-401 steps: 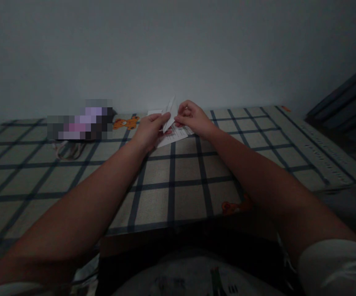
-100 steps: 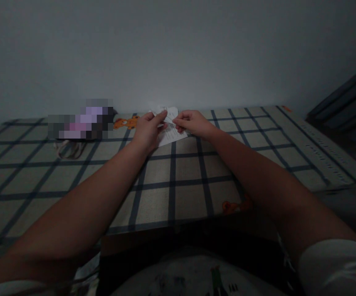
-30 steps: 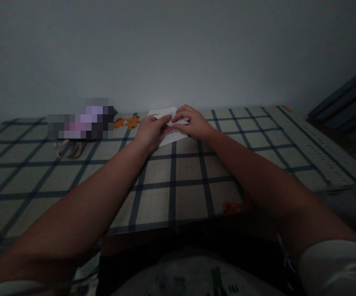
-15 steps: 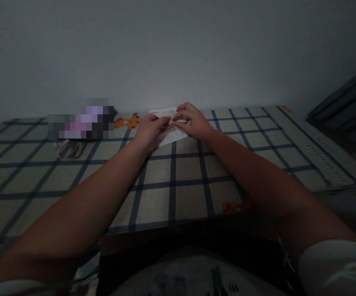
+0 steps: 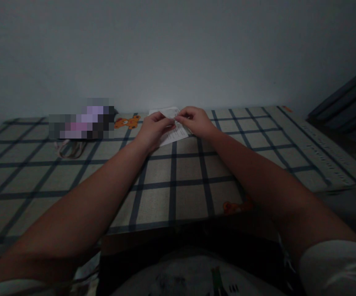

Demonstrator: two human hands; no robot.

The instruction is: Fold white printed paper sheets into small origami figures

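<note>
Hands (image 5: 153,127) (image 5: 197,122), paper (image 5: 175,135) near table's far edge (image 5: 239,109)

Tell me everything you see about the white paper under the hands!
The white paper bears rows of dark print, too small to read. It lies slightly askew on the checked cloth, near the wall, partly hidden by the left hand and right hand. Whether they touch it is unclear.

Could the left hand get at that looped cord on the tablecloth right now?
Probably yes: the looped cord lies on the checked tablecloth, left of the left hand, with nothing visible blocking the way, though that hand is over the paper.
</note>
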